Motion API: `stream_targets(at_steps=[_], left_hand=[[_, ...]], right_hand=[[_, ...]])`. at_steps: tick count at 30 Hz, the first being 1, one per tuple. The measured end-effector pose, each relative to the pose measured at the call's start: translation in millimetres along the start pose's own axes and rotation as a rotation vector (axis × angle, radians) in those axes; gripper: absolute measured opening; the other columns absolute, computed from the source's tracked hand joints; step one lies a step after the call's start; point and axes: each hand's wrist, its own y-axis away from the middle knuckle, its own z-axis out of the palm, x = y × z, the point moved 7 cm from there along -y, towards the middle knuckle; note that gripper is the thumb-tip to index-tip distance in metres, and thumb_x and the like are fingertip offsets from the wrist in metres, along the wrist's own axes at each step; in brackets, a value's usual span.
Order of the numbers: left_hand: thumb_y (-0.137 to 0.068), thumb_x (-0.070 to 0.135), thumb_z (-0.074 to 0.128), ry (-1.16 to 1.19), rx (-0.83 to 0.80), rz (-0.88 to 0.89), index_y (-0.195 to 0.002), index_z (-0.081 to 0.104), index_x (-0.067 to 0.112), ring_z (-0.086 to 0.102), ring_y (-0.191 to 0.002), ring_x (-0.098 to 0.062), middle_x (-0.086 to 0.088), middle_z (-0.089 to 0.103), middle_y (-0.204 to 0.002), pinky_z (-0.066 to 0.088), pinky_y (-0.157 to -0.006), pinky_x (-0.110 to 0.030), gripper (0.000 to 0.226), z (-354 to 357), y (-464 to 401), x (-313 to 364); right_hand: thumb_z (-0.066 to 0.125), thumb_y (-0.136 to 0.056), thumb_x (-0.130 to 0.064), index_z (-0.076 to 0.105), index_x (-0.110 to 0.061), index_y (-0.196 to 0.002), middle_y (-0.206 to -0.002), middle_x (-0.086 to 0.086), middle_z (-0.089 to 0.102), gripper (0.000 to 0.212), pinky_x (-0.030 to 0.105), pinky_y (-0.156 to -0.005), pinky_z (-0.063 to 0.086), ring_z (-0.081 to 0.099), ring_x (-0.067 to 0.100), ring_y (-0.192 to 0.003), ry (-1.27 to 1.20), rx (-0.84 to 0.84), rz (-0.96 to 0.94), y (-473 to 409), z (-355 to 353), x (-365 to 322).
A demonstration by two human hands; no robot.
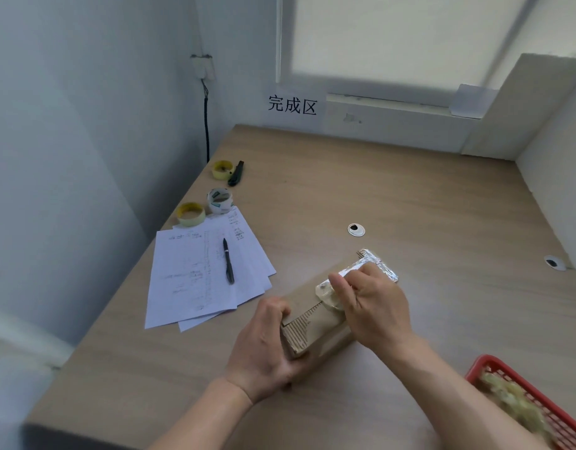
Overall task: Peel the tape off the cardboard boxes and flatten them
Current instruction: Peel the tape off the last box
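A small brown cardboard box point(315, 326) lies on the wooden table point(393, 196) in front of me, its near end torn so the corrugated ribs show. My left hand point(263, 349) grips the box's near left end. My right hand point(371, 306) pinches a crumpled wad of clear tape point(327, 292) on the box's top, thumb and fingers curled around it. A shiny strip of tape point(377, 264) runs from that hand over the box's far end.
Sheets of paper point(195, 277) with a black pen point(228, 261) lie to the left. Three tape rolls point(220, 201) and a black utility knife point(236, 173) sit beyond them. A red basket point(536, 404) holding tape scraps stands at the lower right. Two cable grommets point(356, 229) dot the table.
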Motion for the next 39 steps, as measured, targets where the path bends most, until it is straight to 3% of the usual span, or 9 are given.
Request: stream_targets(at_steps=[4,10,14,19,22,25,29,33,39], left_hand=[[-0.064,0.053,0.074,0.018,-0.028,0.006,-0.107,0.036,0.028,0.045,-0.084,-0.006,0.008,0.048,-0.109,0.035,-0.067,-0.019,0.064,-1,-1,-10],[-0.062,0.05,0.076,0.042,-0.029,0.044,-0.109,0.038,0.028,0.054,-0.094,-0.011,0.006,0.053,-0.117,0.049,-0.073,-0.029,0.065,-3,-2,-21],[-0.062,0.048,0.078,0.037,-0.044,0.049,-0.11,0.037,0.028,0.056,-0.092,-0.011,0.008,0.052,-0.116,0.051,-0.072,-0.03,0.065,-5,-7,-27],[-0.06,0.049,0.078,0.014,-0.072,0.042,-0.111,0.036,0.029,0.053,-0.092,-0.009,0.01,0.049,-0.117,0.05,-0.072,-0.027,0.068,-5,-14,-34],[-0.06,0.048,0.078,0.002,-0.077,0.026,-0.111,0.036,0.028,0.055,-0.091,-0.012,0.009,0.048,-0.116,0.053,-0.071,-0.031,0.068,-6,-16,-41],[-0.061,0.049,0.077,-0.013,-0.075,-0.005,-0.111,0.036,0.028,0.056,-0.089,-0.014,0.01,0.046,-0.114,0.054,-0.069,-0.035,0.068,-7,-20,-47],[-0.059,0.049,0.076,-0.017,-0.059,-0.017,-0.11,0.036,0.027,0.054,-0.089,-0.012,0.012,0.045,-0.113,0.053,-0.069,-0.036,0.068,-5,-25,-46],[-0.059,0.047,0.077,-0.017,-0.078,-0.023,-0.111,0.036,0.026,0.053,-0.089,-0.011,0.011,0.045,-0.113,0.053,-0.068,-0.034,0.069,-2,-26,-48],[-0.06,0.047,0.078,0.009,-0.087,-0.079,-0.111,0.036,0.031,0.054,-0.09,-0.008,0.011,0.047,-0.113,0.053,-0.073,-0.031,0.068,-5,-26,-55]], right_hand=[[0.066,-0.073,-0.066,0.054,-0.018,-0.069,-0.074,-0.003,0.054,0.05,0.032,-0.057,0.04,0.053,0.024,-0.069,0.23,-0.02,-0.083,1,10,-15],[0.059,-0.093,-0.046,0.059,-0.022,-0.062,-0.055,-0.005,0.053,0.04,0.036,-0.061,0.043,0.055,0.027,-0.068,0.085,-0.003,0.265,-17,-12,30],[0.069,-0.082,-0.056,0.058,-0.037,-0.105,-0.075,-0.013,0.064,0.032,0.035,-0.07,0.045,0.063,0.018,-0.082,-0.025,0.088,0.4,-18,-17,38],[0.086,-0.071,-0.025,0.058,-0.019,-0.06,-0.055,-0.009,0.053,0.031,0.026,-0.053,0.037,0.047,0.014,-0.052,-0.585,0.058,0.617,-25,-2,55],[0.081,-0.074,-0.006,0.059,-0.017,-0.058,-0.053,-0.004,0.054,0.029,0.018,-0.04,0.034,0.046,0.007,-0.042,-0.803,0.11,0.727,-32,-13,65],[0.081,-0.078,-0.026,0.07,-0.022,-0.077,-0.063,-0.012,0.063,0.012,0.023,-0.056,0.043,0.055,0.008,-0.06,-0.613,0.296,0.537,-40,-44,58],[0.07,-0.063,-0.069,0.067,-0.033,-0.085,-0.082,-0.014,0.061,0.042,0.029,-0.063,0.044,0.056,0.009,-0.07,-0.102,0.107,0.189,-34,-24,8],[0.072,-0.078,-0.056,0.067,-0.021,-0.086,-0.092,-0.002,0.06,0.036,0.031,-0.063,0.037,0.058,0.024,-0.082,0.242,-0.027,0.053,-39,8,-1],[0.06,-0.095,-0.038,0.066,-0.018,-0.066,-0.065,-0.001,0.064,0.035,0.036,-0.063,0.044,0.06,0.027,-0.071,0.116,-0.046,0.214,-72,-22,55]])
